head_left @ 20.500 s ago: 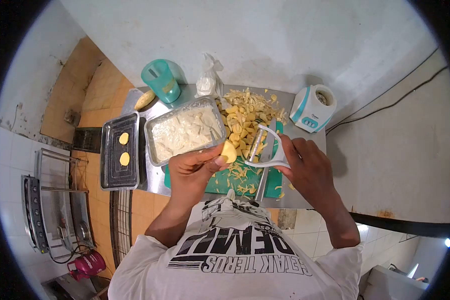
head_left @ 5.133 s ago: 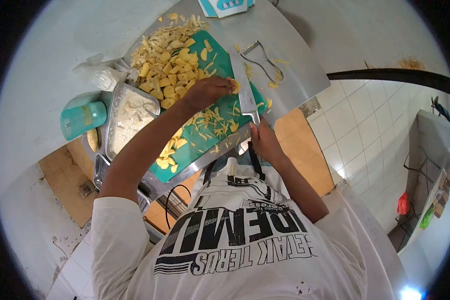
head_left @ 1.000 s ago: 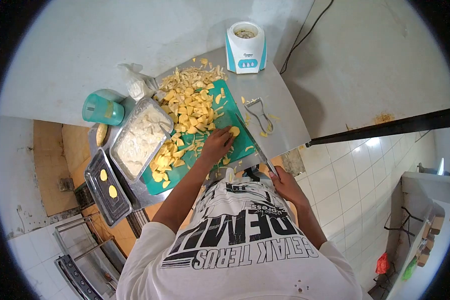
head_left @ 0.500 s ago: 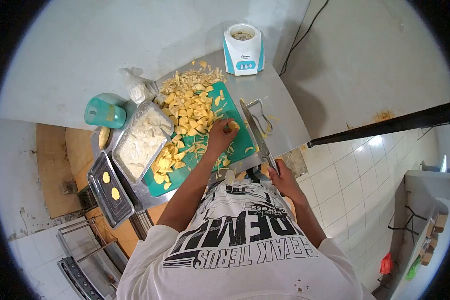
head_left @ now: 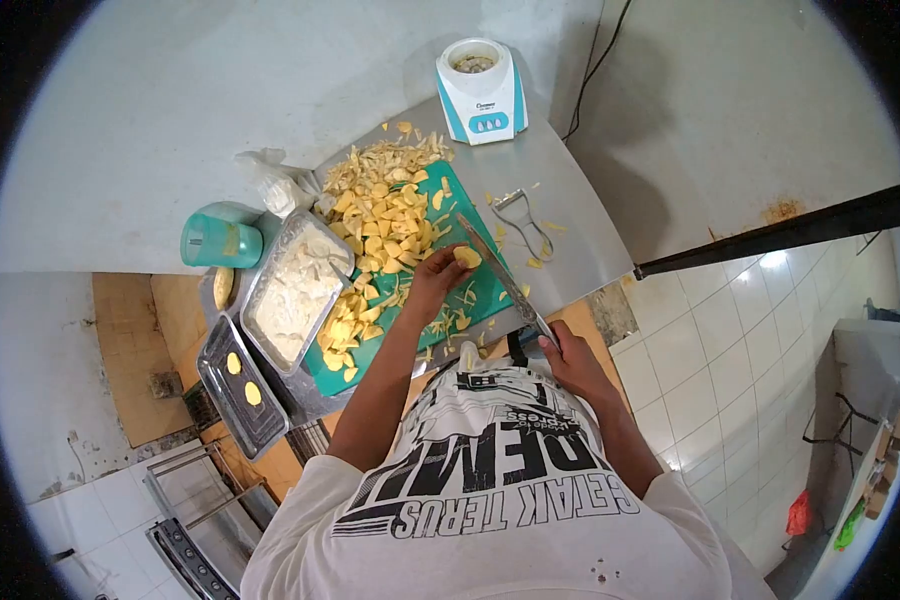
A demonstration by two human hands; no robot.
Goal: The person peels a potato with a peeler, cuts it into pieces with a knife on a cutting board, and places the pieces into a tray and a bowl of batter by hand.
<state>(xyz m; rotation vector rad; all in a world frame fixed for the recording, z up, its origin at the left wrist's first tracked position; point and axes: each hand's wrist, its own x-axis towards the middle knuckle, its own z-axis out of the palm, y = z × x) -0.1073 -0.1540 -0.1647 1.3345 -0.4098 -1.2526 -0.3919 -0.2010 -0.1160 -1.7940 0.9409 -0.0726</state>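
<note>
My left hand (head_left: 434, 281) is closed on a piece of yellow potato (head_left: 467, 257) over the right part of the green cutting board (head_left: 448, 200). In my right hand (head_left: 570, 358) is the handle of a long knife (head_left: 508, 284), whose blade points up and left, beside the potato piece. Cut yellow pieces (head_left: 390, 228) are heaped on the board left of my left hand, with thin peelings (head_left: 375, 167) behind them. Right of the blade, a metal peeler (head_left: 523, 224) lies on the steel table (head_left: 582, 235).
A tray of white batter (head_left: 295, 290) stands left of the board, with a dark tray (head_left: 242, 388) holding two yellow slices beside it. Further back are a teal container (head_left: 220, 240), a plastic bag (head_left: 278, 185) and a white-and-blue blender base (head_left: 481, 92).
The knife has swung from over the peeler to beside the potato piece, baring the peeler. The potato piece now shows more of its face. The whole view has shifted slightly.
</note>
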